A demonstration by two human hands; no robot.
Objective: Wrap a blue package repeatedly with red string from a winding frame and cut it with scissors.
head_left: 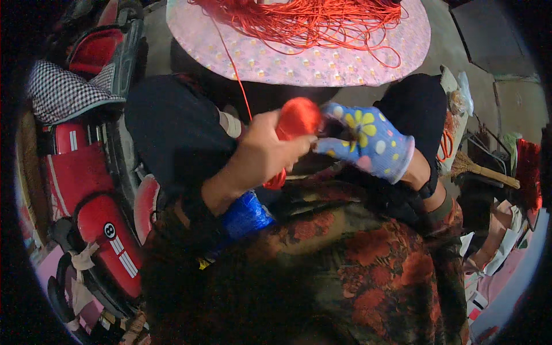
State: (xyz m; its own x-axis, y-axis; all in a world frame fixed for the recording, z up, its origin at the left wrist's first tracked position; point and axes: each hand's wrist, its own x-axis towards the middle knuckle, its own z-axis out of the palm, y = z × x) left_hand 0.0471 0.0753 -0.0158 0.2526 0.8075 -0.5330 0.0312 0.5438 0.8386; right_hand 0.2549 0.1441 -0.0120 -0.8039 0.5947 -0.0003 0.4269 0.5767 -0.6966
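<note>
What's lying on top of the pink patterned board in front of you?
A loose tangle of red cord lies across the pink board; one strand runs down to the red ball in the left hand. The board's far edge is out of frame.

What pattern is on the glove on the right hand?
Blue glove with yellow flowers and pale dots; head view.

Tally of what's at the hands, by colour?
Red: 2, wound red thread ball in the left hand; loose red thread pile on the pink patterned round board
Pink: 1, that board
Blue: 2, flowered blue sock on the right hand; shiny blue bundle
Total: 5
</note>
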